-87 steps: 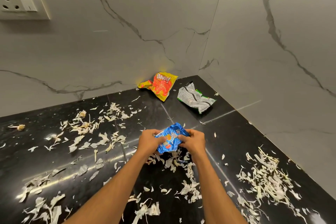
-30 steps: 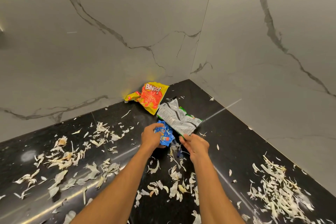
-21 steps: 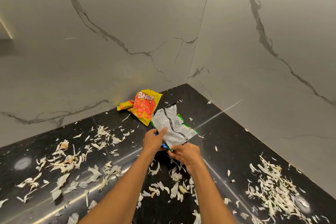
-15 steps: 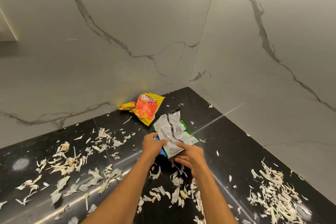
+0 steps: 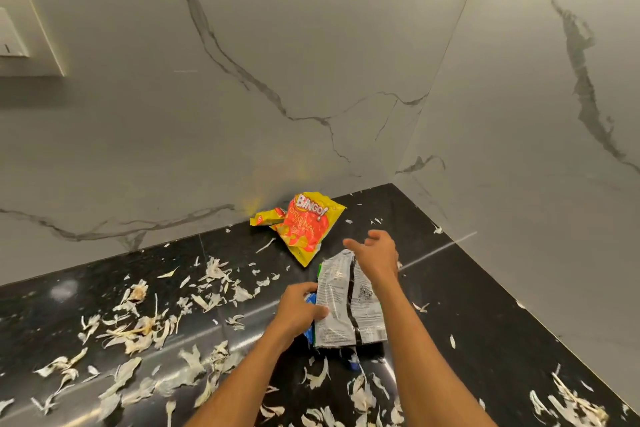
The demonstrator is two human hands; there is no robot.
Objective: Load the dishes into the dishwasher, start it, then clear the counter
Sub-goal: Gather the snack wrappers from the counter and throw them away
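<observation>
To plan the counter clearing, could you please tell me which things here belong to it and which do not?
Job: silver wrapper, blue wrapper, Bingo packet, peel scraps.
Not: switch plate, marble wall.

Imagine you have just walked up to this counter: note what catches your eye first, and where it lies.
The bright yellow-and-red Bingo packet lies against the marble wall near the counter's back corner. Pale peelings are strewn across the black counter, thickest at left and front. In the middle, the left hand grips a silver wrapper, with the open right hand just beyond it.
</observation>
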